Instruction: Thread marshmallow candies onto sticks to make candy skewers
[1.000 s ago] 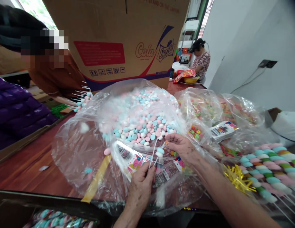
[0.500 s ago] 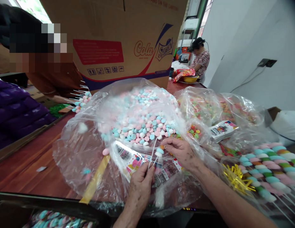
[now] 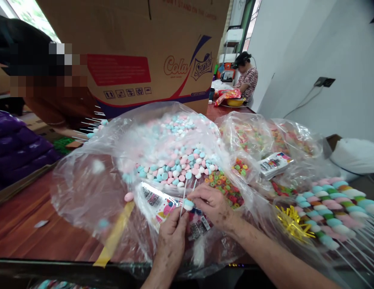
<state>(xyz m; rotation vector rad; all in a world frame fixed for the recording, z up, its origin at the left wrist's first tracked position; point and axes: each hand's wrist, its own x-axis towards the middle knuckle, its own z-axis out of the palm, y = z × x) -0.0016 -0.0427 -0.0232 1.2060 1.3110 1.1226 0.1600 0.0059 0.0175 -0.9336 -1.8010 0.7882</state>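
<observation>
My left hand (image 3: 172, 237) pinches two thin white sticks (image 3: 183, 195) upright over a clear plastic bag. A few pastel candies (image 3: 188, 204) sit low on the sticks, and my right hand (image 3: 211, 204) grips them with closed fingers. Just beyond lies a big open bag of pink, blue and white candies (image 3: 174, 160). To the right of it is a pile of small multicoloured ring candies (image 3: 224, 185). Printed paper labels (image 3: 162, 206) lie under the plastic beneath my hands.
A large Cola Sprite carton (image 3: 138, 52) stands behind the bag. Finished candy skewers (image 3: 334, 208) and yellow twist ties (image 3: 291, 222) lie at right. A person (image 3: 54, 104) leans in at left holding skewers; another person (image 3: 245, 76) sits at the far end. The wooden table (image 3: 30, 228) shows at left.
My right hand has come down the sticks toward my left hand, pushing the candies lower. The view has shifted a little left and down.
</observation>
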